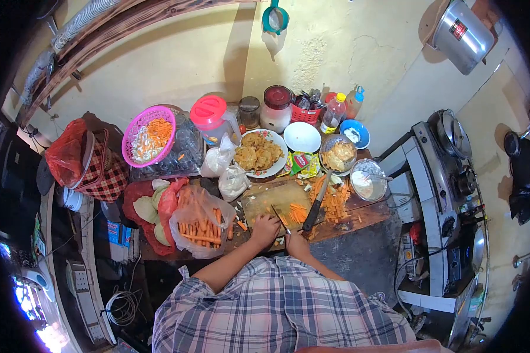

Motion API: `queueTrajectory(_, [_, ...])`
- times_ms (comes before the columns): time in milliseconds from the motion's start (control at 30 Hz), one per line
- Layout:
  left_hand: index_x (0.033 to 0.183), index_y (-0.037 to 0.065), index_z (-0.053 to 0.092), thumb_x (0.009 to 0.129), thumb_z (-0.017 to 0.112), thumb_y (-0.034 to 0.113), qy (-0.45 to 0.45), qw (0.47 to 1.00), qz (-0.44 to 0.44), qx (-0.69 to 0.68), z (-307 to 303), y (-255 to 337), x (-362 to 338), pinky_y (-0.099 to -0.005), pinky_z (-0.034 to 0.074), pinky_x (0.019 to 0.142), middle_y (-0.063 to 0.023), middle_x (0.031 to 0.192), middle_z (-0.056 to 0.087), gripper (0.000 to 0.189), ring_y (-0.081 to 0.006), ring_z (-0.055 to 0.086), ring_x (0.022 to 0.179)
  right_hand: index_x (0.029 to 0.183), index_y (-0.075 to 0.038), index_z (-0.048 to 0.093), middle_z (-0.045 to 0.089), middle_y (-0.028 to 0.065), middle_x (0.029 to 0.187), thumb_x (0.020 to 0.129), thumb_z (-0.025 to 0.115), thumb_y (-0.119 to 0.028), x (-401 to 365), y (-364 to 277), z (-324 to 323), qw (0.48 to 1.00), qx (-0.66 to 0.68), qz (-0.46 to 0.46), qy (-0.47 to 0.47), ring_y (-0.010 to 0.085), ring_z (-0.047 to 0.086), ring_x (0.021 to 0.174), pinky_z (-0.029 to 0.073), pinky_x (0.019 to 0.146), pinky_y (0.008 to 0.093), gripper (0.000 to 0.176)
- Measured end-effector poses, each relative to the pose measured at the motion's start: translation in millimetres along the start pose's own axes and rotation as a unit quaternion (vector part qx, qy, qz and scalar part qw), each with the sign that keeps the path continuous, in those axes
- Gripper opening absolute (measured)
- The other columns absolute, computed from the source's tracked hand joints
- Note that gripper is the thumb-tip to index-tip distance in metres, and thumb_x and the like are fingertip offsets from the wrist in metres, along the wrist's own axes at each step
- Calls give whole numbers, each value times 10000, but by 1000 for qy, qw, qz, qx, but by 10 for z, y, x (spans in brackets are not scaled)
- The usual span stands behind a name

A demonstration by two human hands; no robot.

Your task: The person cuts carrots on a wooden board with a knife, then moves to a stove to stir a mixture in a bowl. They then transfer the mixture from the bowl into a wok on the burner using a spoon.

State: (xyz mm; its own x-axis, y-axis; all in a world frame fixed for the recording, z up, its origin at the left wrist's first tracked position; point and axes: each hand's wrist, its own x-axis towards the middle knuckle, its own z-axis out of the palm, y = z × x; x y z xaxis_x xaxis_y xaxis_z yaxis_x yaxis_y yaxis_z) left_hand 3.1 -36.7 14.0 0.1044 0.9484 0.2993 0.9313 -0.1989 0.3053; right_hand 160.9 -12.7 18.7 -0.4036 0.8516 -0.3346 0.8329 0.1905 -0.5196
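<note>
Near the front edge of a wooden cutting board (259,203), my left hand (266,230) rests with its fingers bent together; what it holds, if anything, is hidden. My right hand (297,243), close beside it, is closed on the handle end of a thin knife (280,217) whose blade points up and left over the board. Cut carrot strips (298,213) lie right of the blade. A larger knife with a black handle (312,215) lies on the board's right side, beside a pile of shredded carrot (334,203). Left of my hands, a clear plastic bag (201,226) holds whole carrots.
Behind the board are a plate of fritters (283,162), a white bowl (302,130) and a mixing bowl (368,191). A pink basket (125,136) of shredded vegetables stands back left. A stove (434,154) is on the right.
</note>
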Motion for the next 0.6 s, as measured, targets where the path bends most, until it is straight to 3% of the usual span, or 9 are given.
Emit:
queueTrajectory(200, [973, 44, 653, 732, 628, 200, 32, 999, 29, -22, 109, 82, 26, -461, 370, 887, -43, 1006, 602, 288, -231, 515, 1003, 1082, 20, 481, 592, 322, 831, 897, 483, -261, -102, 84, -170, 999, -1, 41, 21, 493, 583, 796, 464, 689, 553, 338])
queueTrajectory(267, [1027, 35, 634, 729, 625, 196, 25, 999, 42, -16, 88, 134, 62, -477, 360, 905, -54, 1052, 590, 339, -242, 503, 1037, 943, 30, 546, 599, 277, 743, 920, 463, -279, -155, 35, -248, 992, 28, -29, 117, 461, 597, 719, 469, 626, 543, 320])
queueTrajectory(367, [1118, 46, 586, 727, 612, 167, 26, 999, 18, 14, 22, 165, 108, -506, 340, 930, -74, 1125, 558, 411, -269, 482, 1089, 939, 19, 551, 588, 289, 729, 914, 476, -273, -125, 57, -252, 994, 50, -19, 100, 456, 596, 712, 464, 622, 545, 303])
queueTrajectory(467, [1138, 59, 563, 714, 609, 155, -2, 998, -55, -41, -119, -85, 110, -511, 348, 935, -91, 1132, 541, 437, -292, 480, 1085, 1034, 37, 499, 550, 297, 844, 892, 494, -219, -197, -57, -423, 996, 69, -32, 42, 500, 550, 768, 443, 669, 536, 293])
queueTrajectory(533, [1081, 67, 586, 714, 633, 177, -45, 982, -171, -65, -246, -307, 49, -497, 368, 925, -100, 1090, 543, 386, -301, 480, 1082, 1012, 38, 513, 550, 292, 836, 890, 498, -230, -136, 59, -279, 995, 87, -48, 20, 494, 552, 761, 445, 665, 528, 294])
queueTrajectory(600, [1048, 70, 596, 707, 657, 193, -61, 975, -190, -94, -393, -444, -36, -478, 384, 902, -100, 1071, 544, 367, -299, 482, 1073, 991, 38, 526, 550, 287, 827, 889, 503, -240, -91, 186, -151, 993, 103, -64, -3, 487, 554, 753, 446, 661, 520, 298])
